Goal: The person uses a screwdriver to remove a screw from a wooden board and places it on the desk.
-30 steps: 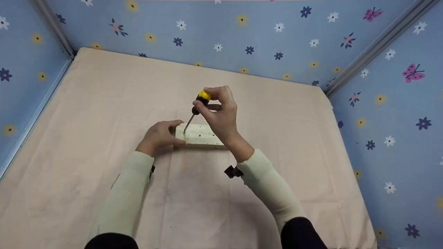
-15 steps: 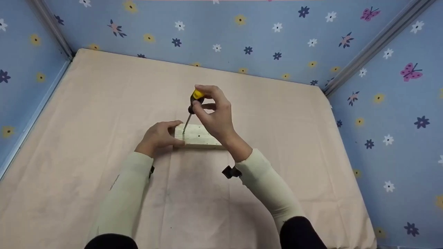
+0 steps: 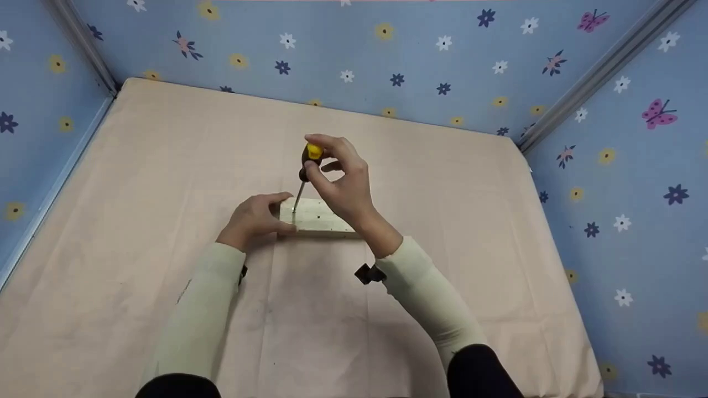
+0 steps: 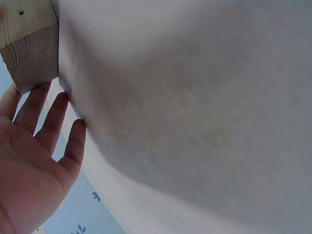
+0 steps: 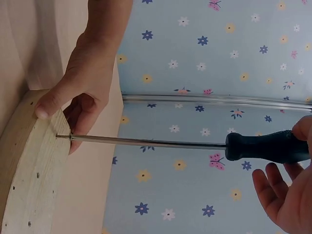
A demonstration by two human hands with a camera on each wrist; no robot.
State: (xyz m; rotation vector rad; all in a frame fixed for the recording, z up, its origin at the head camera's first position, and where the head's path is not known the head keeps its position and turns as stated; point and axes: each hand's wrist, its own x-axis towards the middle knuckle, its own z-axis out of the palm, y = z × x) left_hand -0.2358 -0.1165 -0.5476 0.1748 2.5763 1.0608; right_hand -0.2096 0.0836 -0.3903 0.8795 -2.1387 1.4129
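Observation:
A pale wooden block (image 3: pixel 326 222) with several small dark holes lies on the cloth. My left hand (image 3: pixel 253 218) grips its left end, thumb on the near side and a finger on the far side; the other fingers spread by the end face in the left wrist view. Above the block, my right hand (image 3: pixel 349 185) holds a screwdriver (image 3: pixel 311 157) with a black and yellow handle, thumb and fingers around it. In the right wrist view, the long shaft (image 5: pixel 151 142) meets a small screw (image 5: pixel 63 137) at the block's top face, near the left thumb.
A beige cloth (image 3: pixel 182 149) covers the table. Blue walls (image 3: pixel 354 50) with flowers and butterflies stand behind and at both sides, with metal posts (image 3: pixel 608 77) at the corners. A black wrist mount (image 3: pixel 368 273) sits on the right sleeve.
The right hand and the screwdriver handle have shifted left, so the screwdriver stands more upright, and its handle has turned in the fingers. The left hand and block have stayed put.

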